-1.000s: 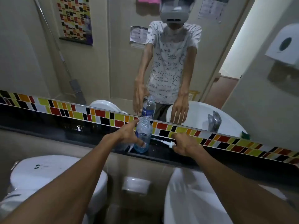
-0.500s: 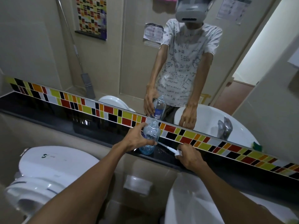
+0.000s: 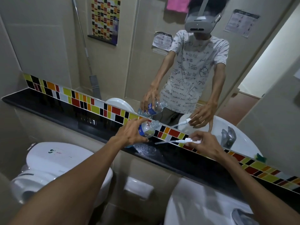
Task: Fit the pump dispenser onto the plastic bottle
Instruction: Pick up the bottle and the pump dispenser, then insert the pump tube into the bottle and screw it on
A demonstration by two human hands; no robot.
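Observation:
A clear plastic bottle (image 3: 148, 129) with a blue label is gripped by my left hand (image 3: 129, 135) and tilted so its open neck points right, just above the black ledge (image 3: 68, 118). My right hand (image 3: 203, 143) pinches a white pump dispenser (image 3: 189, 141) by its head. The pump's thin dip tube (image 3: 165, 142) lies nearly level and points left toward the bottle. The tube tip stays a short way from the bottle neck, apart from it. Part of the bottle body is hidden by my fingers.
A mirror (image 3: 146, 54) above the tiled strip (image 3: 97, 108) reflects the person and both hands. A white toilet tank (image 3: 60, 157) sits below left, a white basin (image 3: 203, 207) below right, and a paper holder (image 3: 138, 189) between them.
The bottle went from standing upright on the ledge to lifted and tilted rightward in my left hand. My right hand picked the pump up off the ledge and turned its tube toward the bottle.

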